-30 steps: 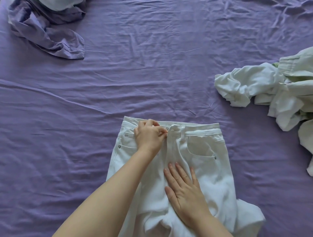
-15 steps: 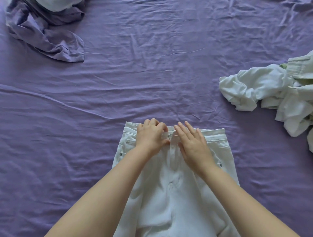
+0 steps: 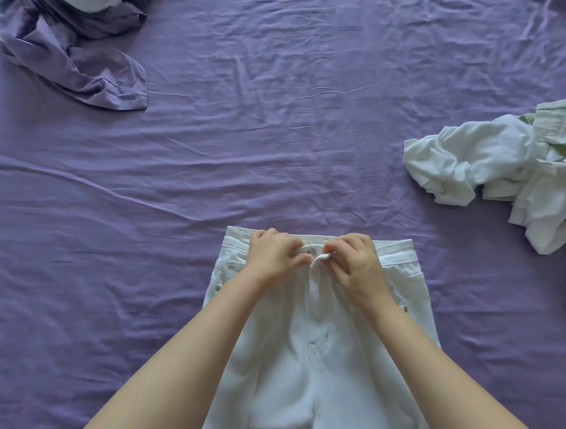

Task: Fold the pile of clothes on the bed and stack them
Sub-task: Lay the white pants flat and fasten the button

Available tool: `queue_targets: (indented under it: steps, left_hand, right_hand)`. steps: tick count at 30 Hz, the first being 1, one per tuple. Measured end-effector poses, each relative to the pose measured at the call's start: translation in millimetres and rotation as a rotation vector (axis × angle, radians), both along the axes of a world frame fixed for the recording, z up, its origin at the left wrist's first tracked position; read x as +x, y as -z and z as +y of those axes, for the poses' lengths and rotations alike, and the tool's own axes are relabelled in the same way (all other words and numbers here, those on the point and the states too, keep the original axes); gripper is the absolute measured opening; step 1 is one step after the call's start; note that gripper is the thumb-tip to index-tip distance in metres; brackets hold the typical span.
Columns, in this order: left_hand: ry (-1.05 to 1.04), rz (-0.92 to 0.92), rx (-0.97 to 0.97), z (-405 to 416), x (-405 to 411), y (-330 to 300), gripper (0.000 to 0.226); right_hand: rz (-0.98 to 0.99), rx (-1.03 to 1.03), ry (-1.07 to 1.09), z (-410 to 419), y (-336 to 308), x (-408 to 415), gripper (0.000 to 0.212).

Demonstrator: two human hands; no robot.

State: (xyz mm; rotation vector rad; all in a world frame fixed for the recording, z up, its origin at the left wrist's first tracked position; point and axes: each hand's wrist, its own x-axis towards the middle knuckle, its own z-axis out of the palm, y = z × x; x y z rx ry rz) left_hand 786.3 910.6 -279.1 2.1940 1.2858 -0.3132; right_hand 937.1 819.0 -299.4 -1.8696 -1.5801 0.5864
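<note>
White jeans (image 3: 321, 376) lie flat on the purple bed sheet (image 3: 275, 137), front side up, waistband away from me. My left hand (image 3: 274, 255) pinches the left end of the waistband beside the metal button (image 3: 311, 251). My right hand (image 3: 358, 266) pinches the right flap of the waistband at the fly. Both hands meet at the middle of the waistband. The legs of the jeans run out of view at the bottom edge.
A crumpled pile of white and pale green clothes (image 3: 490, 165) lies at the right edge. A rumpled purple cloth (image 3: 76, 61) sits at the top left, with something white (image 3: 95, 3) on it.
My right hand has moved up from the thigh area of the jeans to the waistband and now pinches the flap. My left hand has stayed at the waistband.
</note>
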Motion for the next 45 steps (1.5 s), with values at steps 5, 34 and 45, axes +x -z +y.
queue_targets:
  steps: [5, 34, 45]
  left_hand:
    - [-0.202, -0.128, -0.140, 1.8, 6.5, -5.2, 0.042]
    - [-0.165, -0.421, -0.555, 0.1, -10.5, -14.7, 0.036]
    - [-0.231, -0.355, -0.299, -6.6, 0.7, -10.3, 0.035]
  right_hand:
    - [0.063, -0.090, -0.090, 4.2, -6.1, 1.6, 0.016]
    - [0.002, -0.067, -0.005, -2.0, -22.2, 3.0, 0.020]
    - [0.203, -0.220, -0.026, -5.0, -29.3, 5.2, 0.011]
